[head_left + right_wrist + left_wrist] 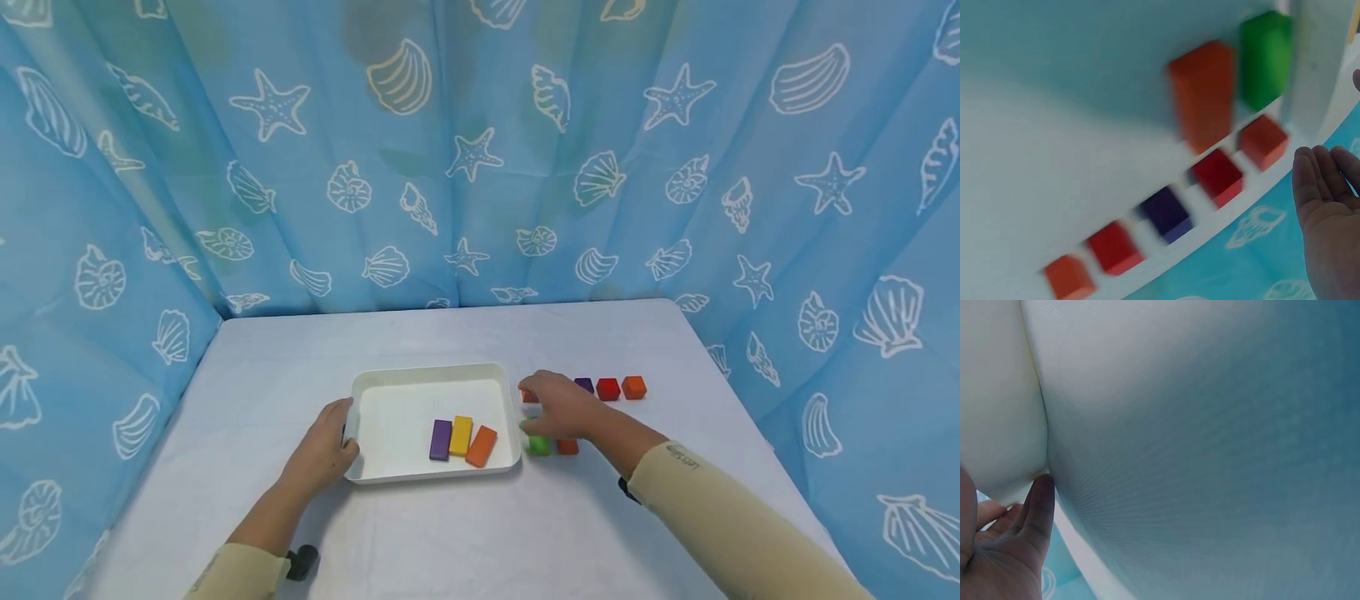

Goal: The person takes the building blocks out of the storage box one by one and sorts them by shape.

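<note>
A shallow white tray (397, 477) stands on the table, holding a purple block (441, 440), a yellow block (461, 436) and an orange block (482, 447). My left hand (318, 450) touches the tray's left side with thumb and fingertips. In the left wrist view, straight fingers (1038, 512) meet the tray's outer wall. Over the blocks right of the tray hovers my right hand (566, 407), fingers extended. Beneath it lie a green block (538, 447) and a long orange block (1204, 94). The right wrist view shows the right palm (1335, 231) apart from the blocks, holding nothing.
Behind those two runs a row of cubes: orange (1264, 142), red (1218, 178), purple (1166, 214), red (1115, 248) and orange (1069, 278). A white cloth covers the table (420, 542). Blue shell-patterned curtains (480, 208) hang around the back and sides.
</note>
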Tool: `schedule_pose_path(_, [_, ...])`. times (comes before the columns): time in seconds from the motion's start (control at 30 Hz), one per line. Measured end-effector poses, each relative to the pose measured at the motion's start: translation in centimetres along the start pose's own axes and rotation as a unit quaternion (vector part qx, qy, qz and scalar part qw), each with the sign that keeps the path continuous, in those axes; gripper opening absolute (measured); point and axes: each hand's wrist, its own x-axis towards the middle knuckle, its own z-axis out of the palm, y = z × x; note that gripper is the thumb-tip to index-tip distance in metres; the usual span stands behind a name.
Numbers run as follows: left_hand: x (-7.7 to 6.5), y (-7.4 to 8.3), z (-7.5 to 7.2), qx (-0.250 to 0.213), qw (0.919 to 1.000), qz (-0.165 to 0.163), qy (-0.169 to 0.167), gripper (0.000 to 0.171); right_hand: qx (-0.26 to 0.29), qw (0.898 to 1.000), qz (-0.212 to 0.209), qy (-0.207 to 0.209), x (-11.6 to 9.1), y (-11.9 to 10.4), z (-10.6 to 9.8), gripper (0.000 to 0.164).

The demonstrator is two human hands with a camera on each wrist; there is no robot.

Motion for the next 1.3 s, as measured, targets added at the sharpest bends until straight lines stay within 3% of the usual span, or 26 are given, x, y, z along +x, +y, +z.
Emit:
schedule_pose_path(0.3, [0.0, -0.4, 0.0, -0.008, 0.9998, 0.016, 0.004, 0.07, -0.008, 0.997, -0.064, -0.037, 2.3, -5.1, 1.9, 0.074])
schedule_pose_path(0.47, [0.1, -0.5, 0.0, -0.015, 0.9998, 0.01, 0.002, 0.07, -0.036, 0.994, -0.096, -0.044, 3.3, -7.2, 3.5, 0.069])
schedule_pose_path(0.67, [0.0, -0.4, 0.0, -0.007, 1.0, 0.001, -0.002, 0.071, -0.098, 0.982, -0.155, -0.041, 3.6, -8.5, 5.4, 0.061])
schedule_pose_path(0.93, [0.1, -0.4, -0.2, -0.004, 1.0, 0.004, 0.006, 0.07, -0.116, 0.974, -0.193, -0.022, 3.7, -9.1, 6.0, 0.049])
schedule_pose_path(1.1, [0.2, -0.6, 0.0, -0.007, 0.9999, 0.006, 0.008, 0.07, -0.129, 0.973, -0.19, -0.018, 3.9, -9.4, 6.1, 0.055])
schedule_pose_path(1.3, [0.2, -0.6, 0.2, -0.006, 0.9999, 0.002, 0.01, 0.07, -0.125, 0.98, -0.156, -0.016, 4.2, -9.3, 6.5, 0.06])
